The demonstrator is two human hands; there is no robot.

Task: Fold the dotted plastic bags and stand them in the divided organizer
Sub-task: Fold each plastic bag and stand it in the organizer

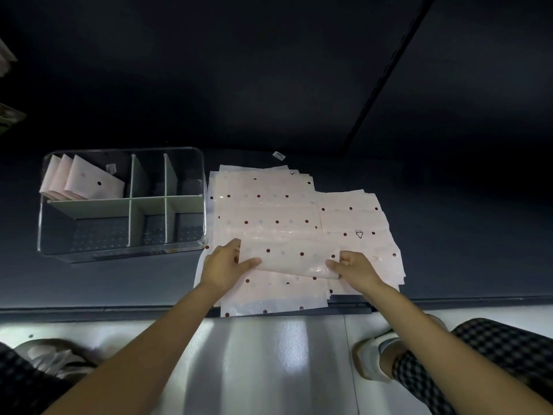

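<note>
Head view, from left to right: the clear organizer (pixel 122 202) sits at the left on the dark surface (pixel 449 235), split by pale dividers (pixel 131 202) into compartments. Its far-left compartment holds three folded bags (pixel 86 181), leaning on edge one behind the other; the other compartments show only the bottom. Just right of the organizer lies the pile of flat dotted bags (pixel 269 211), pale pink with dark dots, spread out with some overlapping. On the near part of that pile you hold one partly folded bag (pixel 293 259) by both ends. Your left hand (pixel 224 265) pinches its left end, thumb on top and fingers under the edge. Your right hand (pixel 353 268) grips the right end with fingers curled round the fold. Further right, near the bottom, your checked trouser leg (pixel 478 369) and pale shoe (pixel 371 357) rest on the light floor (pixel 269 354).
</note>
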